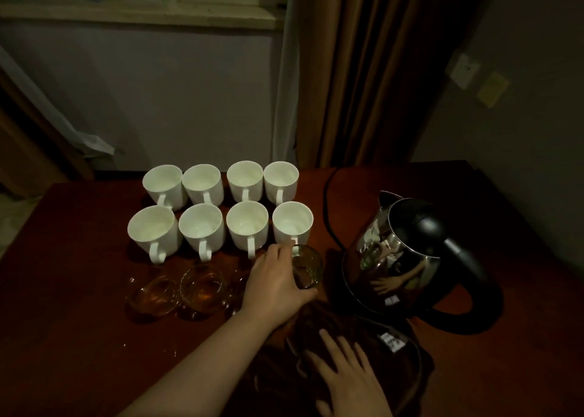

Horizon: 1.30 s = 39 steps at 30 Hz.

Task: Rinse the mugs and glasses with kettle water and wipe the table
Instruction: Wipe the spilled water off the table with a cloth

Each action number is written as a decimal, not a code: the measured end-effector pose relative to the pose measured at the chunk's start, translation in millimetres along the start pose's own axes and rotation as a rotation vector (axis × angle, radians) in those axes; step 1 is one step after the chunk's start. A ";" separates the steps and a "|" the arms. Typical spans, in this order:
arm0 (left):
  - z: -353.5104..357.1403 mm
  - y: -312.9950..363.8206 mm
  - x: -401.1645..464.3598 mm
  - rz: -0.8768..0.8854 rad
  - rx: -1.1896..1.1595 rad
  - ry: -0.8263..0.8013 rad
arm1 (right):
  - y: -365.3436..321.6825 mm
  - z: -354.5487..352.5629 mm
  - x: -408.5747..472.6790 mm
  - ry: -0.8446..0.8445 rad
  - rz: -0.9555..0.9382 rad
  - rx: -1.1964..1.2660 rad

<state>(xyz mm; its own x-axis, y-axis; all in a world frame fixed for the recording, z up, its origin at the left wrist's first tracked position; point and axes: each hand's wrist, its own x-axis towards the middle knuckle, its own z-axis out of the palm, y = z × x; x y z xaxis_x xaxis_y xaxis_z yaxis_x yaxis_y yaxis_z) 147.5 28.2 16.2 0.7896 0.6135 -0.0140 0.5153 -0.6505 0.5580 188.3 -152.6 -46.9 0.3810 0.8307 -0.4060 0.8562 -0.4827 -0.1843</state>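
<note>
At the centre of the frame the left hand (278, 282) reaches across the dark reddish-brown wooden table (79, 322) and wraps a clear green-tinted drinking glass (306, 269). The glass stands upright on the table at the right side of the hand, with the thumb along its near base and the fingertips curled at its far rim, just in front of the nearest white ceramic mug.

Eight white ceramic mugs (218, 208) stand in two rows of four above the hand, handles toward the camera. Three more clear glasses (183, 293) sit in a row to the left of the hand.

At the lower middle, the right hand (347, 375) lies flat with fingers spread on a dark brown cloth (388, 363), pressing it to the table. A shiny steel electric kettle with a black handle and lid (410, 258) stands at the right, just beside the held glass.
</note>
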 end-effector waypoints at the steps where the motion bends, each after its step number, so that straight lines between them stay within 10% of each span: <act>1: 3.8 -0.2 1.2 0.002 0.024 -0.005 | 4.2 -4.1 -4.6 -0.010 0.076 0.036; 29: -32.5 -62.1 -17.1 -0.003 0.472 -0.250 | -49.0 20.5 -7.1 -0.037 0.170 0.022; 35: -31.7 -68.6 -12.3 0.064 0.436 -0.146 | -97.6 25.1 20.5 -0.014 -0.107 -0.022; 39: -41.2 -72.3 -14.9 0.098 0.332 -0.026 | -106.8 1.3 47.7 -0.118 0.026 0.095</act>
<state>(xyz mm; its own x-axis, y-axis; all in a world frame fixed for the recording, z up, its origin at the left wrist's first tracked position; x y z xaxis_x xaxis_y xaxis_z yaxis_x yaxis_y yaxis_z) 84.7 84.5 10.2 0.8464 0.5325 0.0029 0.5140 -0.8183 0.2572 114.6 -61.7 -47.7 0.3543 0.7820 -0.5128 0.8074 -0.5324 -0.2541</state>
